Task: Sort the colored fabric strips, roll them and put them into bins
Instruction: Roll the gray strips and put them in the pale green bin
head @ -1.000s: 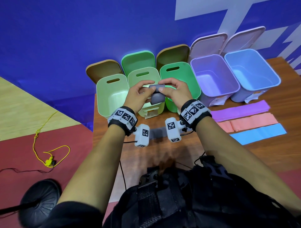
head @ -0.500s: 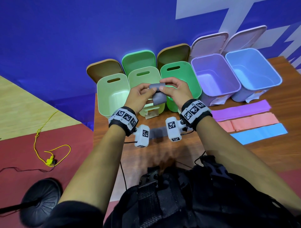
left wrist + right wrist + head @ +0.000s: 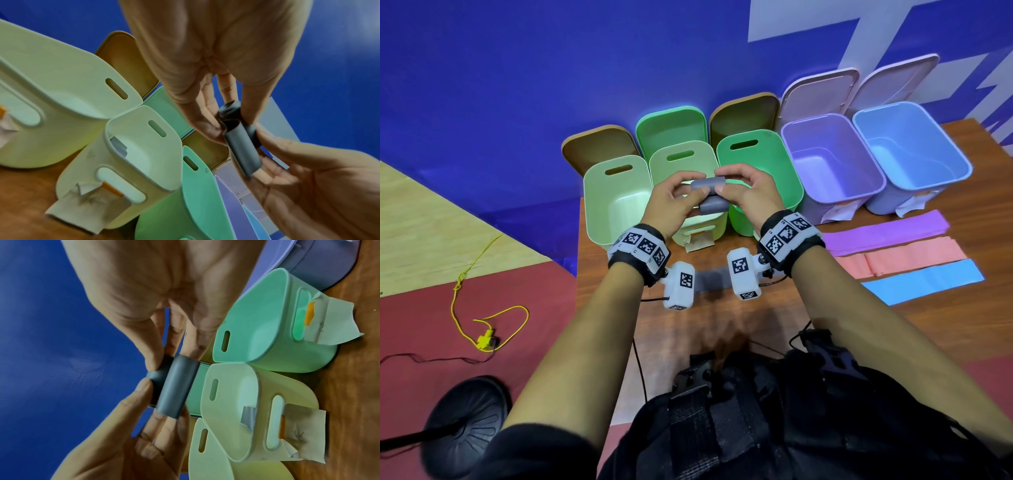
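Note:
I hold a grey fabric strip (image 3: 708, 184), partly rolled, in the air above the pale yellow-green middle bin (image 3: 685, 164). My left hand (image 3: 677, 195) pinches its left end and my right hand (image 3: 739, 190) pinches its right end. A loose tail (image 3: 714, 205) hangs below the roll. The left wrist view shows the grey roll (image 3: 240, 142) between thumbs and fingertips; the right wrist view shows the same roll (image 3: 174, 386). A grey piece (image 3: 119, 146) lies inside the middle bin. Purple (image 3: 887, 233), pink (image 3: 907, 257) and blue (image 3: 924, 279) strips lie flat on the table at the right.
Five open bins stand in a row at the table's back: light green (image 3: 599, 192), pale yellow-green, green (image 3: 780, 161), purple (image 3: 832, 171), blue (image 3: 914, 150). Their lids lean on the blue wall. Another grey strip (image 3: 710, 279) lies on the wooden table (image 3: 722, 329) below my wrists.
The grey roll has been turned between my fingers and now lies level, with a shorter tail hanging. Both hands stay above the middle bin.

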`<state>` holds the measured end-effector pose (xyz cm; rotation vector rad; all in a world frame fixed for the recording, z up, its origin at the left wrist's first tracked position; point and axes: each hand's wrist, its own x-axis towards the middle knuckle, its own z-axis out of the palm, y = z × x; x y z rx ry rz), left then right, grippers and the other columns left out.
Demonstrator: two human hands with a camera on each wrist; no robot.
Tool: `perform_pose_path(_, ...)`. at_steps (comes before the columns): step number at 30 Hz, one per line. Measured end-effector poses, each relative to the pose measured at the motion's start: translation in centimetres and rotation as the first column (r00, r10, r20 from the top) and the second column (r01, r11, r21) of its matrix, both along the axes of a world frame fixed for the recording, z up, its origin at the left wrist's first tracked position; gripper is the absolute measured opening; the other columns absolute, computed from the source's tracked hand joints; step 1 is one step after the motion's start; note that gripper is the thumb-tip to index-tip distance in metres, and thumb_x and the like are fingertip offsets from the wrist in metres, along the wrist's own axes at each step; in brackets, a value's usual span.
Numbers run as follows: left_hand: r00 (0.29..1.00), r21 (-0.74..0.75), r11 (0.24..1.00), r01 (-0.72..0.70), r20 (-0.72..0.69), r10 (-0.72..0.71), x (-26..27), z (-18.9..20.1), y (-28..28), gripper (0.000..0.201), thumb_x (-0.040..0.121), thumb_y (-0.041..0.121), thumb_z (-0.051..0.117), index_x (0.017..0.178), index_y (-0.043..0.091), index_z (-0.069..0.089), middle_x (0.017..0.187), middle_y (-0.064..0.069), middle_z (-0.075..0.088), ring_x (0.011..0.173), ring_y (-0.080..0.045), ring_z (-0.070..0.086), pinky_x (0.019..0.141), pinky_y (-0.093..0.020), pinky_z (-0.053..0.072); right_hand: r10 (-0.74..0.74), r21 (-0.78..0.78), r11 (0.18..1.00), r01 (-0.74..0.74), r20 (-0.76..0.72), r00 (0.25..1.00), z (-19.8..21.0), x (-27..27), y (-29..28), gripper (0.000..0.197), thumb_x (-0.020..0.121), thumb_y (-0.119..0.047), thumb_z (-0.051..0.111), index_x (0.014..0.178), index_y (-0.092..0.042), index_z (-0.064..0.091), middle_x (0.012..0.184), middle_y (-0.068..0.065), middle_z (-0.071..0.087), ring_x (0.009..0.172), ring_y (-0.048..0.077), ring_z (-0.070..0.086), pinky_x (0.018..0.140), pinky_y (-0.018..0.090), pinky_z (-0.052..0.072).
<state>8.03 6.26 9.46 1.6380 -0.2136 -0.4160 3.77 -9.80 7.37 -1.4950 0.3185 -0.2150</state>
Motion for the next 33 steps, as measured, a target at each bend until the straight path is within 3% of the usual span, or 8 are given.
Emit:
perform_pose_path(2, 0.999, 0.021, 1.0, -0.004, 0.053, 0.003, 0.1, 0.0, 0.0, 0.024, 0.087, 0.009, 0.072, 0.11, 0.014, 0.069, 0.104, -0.012, 0.069, 0.096, -0.022, 0.068, 0.081, -0.037, 0.059, -0.003, 0.029, 1.0, 0.003, -0.002, 1.0, 0.0, 0.1, 0.1, 0.026, 0.082, -0.005, 0.071, 0.106, -0.014, 0.073, 0.11, 0.009, 0.07, 0.103, 0.022, 0.067, 0.096, 0.039, 0.055)
perform_pose_path(6, 0.988, 0.036, 0.999, 0.011, 0.152, -0.016, 0.2, 0.1, 0.2, 0.027, 0.083, 0.0, 0.072, 0.109, 0.009, 0.069, 0.107, -0.002, 0.068, 0.1, -0.008, 0.064, 0.081, -0.026, 0.055, -0.002, 0.077, 0.997, 0.006, -0.055, 0.999, 0.1, 0.3, 0.4, 0.014, 0.088, -0.013, 0.072, 0.102, -0.015, 0.071, 0.101, 0.009, 0.069, 0.1, 0.025, 0.067, 0.091, 0.041, 0.057)
perform_pose_path(12, 1.0, -0.029, 0.999, -0.021, 0.005, 0.021, 0.2, -0.3, 0.0, 0.026, 0.09, 0.008, 0.069, 0.116, 0.006, 0.065, 0.104, -0.016, 0.066, 0.084, -0.021, 0.07, 0.082, -0.033, 0.06, -0.028, -0.034, 0.999, 0.027, -0.03, 0.999, 0.0, -0.1, 0.2, 0.022, 0.083, -0.008, 0.074, 0.105, -0.015, 0.073, 0.103, 0.004, 0.071, 0.102, 0.022, 0.067, 0.093, 0.035, 0.055)
perform_pose_path(17, 0.998, -0.006, 1.0, -0.026, 0.05, 0.026, 0.3, -0.6, 0.1, 0.023, 0.088, 0.007, 0.071, 0.111, 0.004, 0.068, 0.108, -0.019, 0.068, 0.087, -0.019, 0.07, 0.081, -0.029, 0.058, -0.017, 0.019, 1.0, 0.018, -0.042, 0.999, 0.2, -0.4, 0.4, 0.025, 0.083, -0.003, 0.073, 0.107, -0.011, 0.07, 0.104, 0.007, 0.069, 0.102, 0.023, 0.068, 0.094, 0.036, 0.056)
perform_pose_path(24, 0.991, 0.051, 0.999, 0.015, 0.131, -0.022, 0.4, -0.5, 0.4, 0.024, 0.081, 0.012, 0.077, 0.103, 0.021, 0.073, 0.108, -0.002, 0.073, 0.107, -0.022, 0.066, 0.098, -0.047, 0.053, -0.013, 0.102, 0.995, 0.018, -0.051, 0.999, 0.3, -0.5, 0.5, 0.018, 0.088, -0.003, 0.071, 0.106, -0.006, 0.069, 0.1, 0.015, 0.067, 0.093, 0.029, 0.071, 0.085, 0.034, 0.06)
perform_pose_path(26, 0.994, 0.034, 0.999, 0.025, 0.103, -0.029, 0.4, -0.6, 0.3, 0.023, 0.082, 0.014, 0.076, 0.102, 0.023, 0.073, 0.106, -0.006, 0.073, 0.104, -0.026, 0.067, 0.095, -0.044, 0.055, -0.013, 0.108, 0.994, 0.019, -0.055, 0.998, 0.2, -0.5, 0.4, 0.019, 0.086, 0.0, 0.073, 0.104, -0.007, 0.07, 0.102, 0.018, 0.068, 0.096, 0.032, 0.071, 0.085, 0.036, 0.06)
perform_pose_path(29, 1.0, -0.018, 1.0, 0.014, 0.022, -0.013, 0.2, -0.7, 0.1, 0.021, 0.09, 0.01, 0.07, 0.11, 0.012, 0.069, 0.1, -0.015, 0.072, 0.091, -0.022, 0.071, 0.082, -0.027, 0.056, -0.017, 0.069, 0.997, 0.02, -0.044, 0.999, -0.1, -0.6, 0.2, 0.022, 0.081, 0.0, 0.075, 0.1, -0.012, 0.072, 0.101, 0.015, 0.07, 0.099, 0.031, 0.071, 0.089, 0.04, 0.059)
perform_pose_path(33, 0.998, -0.036, 0.999, 0.01, -0.066, -0.013, 0.3, -1.0, 0.0, 0.016, 0.093, 0.013, 0.068, 0.107, 0.009, 0.068, 0.095, -0.018, 0.073, 0.087, -0.027, 0.073, 0.087, -0.03, 0.058, -0.017, 0.012, 1.0, 0.018, -0.044, 0.999, -0.2, -0.7, 0.2, 0.026, 0.079, 0.002, 0.075, 0.099, -0.014, 0.072, 0.1, 0.01, 0.071, 0.09, 0.019, 0.073, 0.092, 0.034, 0.057)
